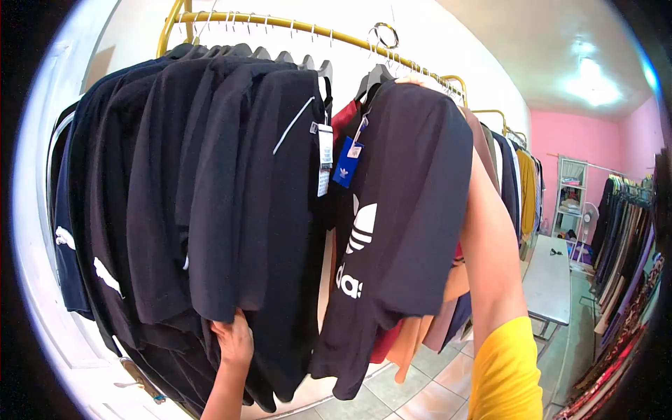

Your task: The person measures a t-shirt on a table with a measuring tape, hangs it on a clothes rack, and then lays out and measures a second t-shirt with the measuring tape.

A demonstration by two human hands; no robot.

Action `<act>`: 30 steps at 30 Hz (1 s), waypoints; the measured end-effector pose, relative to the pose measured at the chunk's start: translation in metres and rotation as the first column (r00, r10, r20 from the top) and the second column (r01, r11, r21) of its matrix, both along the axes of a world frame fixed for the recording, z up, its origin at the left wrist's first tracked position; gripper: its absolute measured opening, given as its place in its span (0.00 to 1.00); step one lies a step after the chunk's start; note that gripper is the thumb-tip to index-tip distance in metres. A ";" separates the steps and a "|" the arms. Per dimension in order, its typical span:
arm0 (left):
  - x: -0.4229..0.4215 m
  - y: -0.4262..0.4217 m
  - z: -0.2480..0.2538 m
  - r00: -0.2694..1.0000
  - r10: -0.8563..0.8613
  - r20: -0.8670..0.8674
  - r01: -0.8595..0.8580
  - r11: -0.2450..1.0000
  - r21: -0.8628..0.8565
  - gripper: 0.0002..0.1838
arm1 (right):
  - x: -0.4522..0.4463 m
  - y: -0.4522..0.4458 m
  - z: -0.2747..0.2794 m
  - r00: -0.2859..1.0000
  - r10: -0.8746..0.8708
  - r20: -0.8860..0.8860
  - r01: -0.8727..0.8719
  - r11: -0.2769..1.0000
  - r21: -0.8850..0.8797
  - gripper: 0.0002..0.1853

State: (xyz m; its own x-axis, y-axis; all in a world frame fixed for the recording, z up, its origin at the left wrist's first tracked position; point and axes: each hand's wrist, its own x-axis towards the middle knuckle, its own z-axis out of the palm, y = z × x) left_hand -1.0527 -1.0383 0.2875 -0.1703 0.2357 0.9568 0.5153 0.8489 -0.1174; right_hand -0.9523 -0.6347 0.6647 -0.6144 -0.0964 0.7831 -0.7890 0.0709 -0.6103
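My left hand is closed on the lower edge of a sleeve of a black shirt hanging at the right end of a row of dark garments. White paper tags hang near its neck. My right arm reaches up behind a black Adidas T-shirt with a white logo on the front and a blue tag. The fingers of my right hand show at the top of its shoulder, gripping there; the rest of the hand is hidden. A gap separates the two shirts.
A yellow metal rail carries the hangers, with a black ring on it. More coloured garments hang behind. To the right stand a long white table, a fan, shelves and another clothes rack. A white door is at left.
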 end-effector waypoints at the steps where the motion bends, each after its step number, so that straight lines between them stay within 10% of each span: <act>1: 0.002 0.002 -0.007 0.996 0.047 0.076 -0.048 0.999 0.006 0.22 | -0.006 0.002 0.003 1.000 0.005 -0.007 -0.004 1.000 0.009 0.10; 6: 0.017 0.011 -0.015 0.934 -0.088 0.348 0.045 0.990 0.130 0.15 | -0.027 -0.003 0.017 0.955 -0.292 0.042 0.287 0.953 0.092 0.11; 17: 0.045 0.017 -0.023 0.992 -0.121 0.039 0.125 0.978 -0.166 0.13 | -0.039 -0.046 0.023 0.572 -0.818 0.050 0.761 0.553 0.341 0.17; 18: 0.046 0.017 -0.025 0.992 -0.125 0.015 0.126 0.975 -0.186 0.11 | -0.033 -0.052 0.025 0.507 -0.859 0.067 0.779 0.490 0.390 0.17; 19: 0.052 0.018 -0.021 0.992 -0.124 0.016 0.125 0.975 -0.183 0.11 | -0.028 -0.064 0.034 0.246 -0.955 -0.164 0.837 0.124 0.533 0.17; 20: 0.063 0.022 -0.015 0.990 -0.135 0.040 0.141 0.969 -0.205 0.13 | -0.021 -0.072 0.038 0.248 -0.955 -0.164 0.836 0.125 0.535 0.17; 22: 0.078 0.021 -0.006 0.987 -0.146 0.066 0.157 0.961 -0.226 0.14 | -0.011 -0.093 0.043 -0.058 -0.847 -0.529 0.923 -0.248 0.295 0.17; 25: 0.094 0.019 -0.007 0.897 -0.432 0.096 0.441 0.891 -0.105 0.17 | 0.001 -0.142 0.054 0.034 -0.834 -0.551 0.949 -0.147 0.280 0.18; 27: 0.094 0.015 -0.021 0.863 -0.499 0.076 0.505 0.855 -0.120 0.17 | 0.012 -0.170 0.042 0.468 -0.884 0.016 0.702 0.382 0.600 0.18; 30: 0.097 0.008 -0.040 0.794 -0.605 0.061 0.608 0.785 -0.120 0.18 | 0.011 -0.168 0.038 0.460 -0.875 0.152 0.626 0.441 0.644 0.13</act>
State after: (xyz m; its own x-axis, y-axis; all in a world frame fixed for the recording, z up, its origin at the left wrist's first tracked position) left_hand -0.9553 -1.0306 0.2479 0.0313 0.4148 0.9094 0.9221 0.3390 -0.1864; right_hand -0.9409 -0.8025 0.7027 -0.8364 0.3378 0.4317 0.0663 0.8440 -0.5322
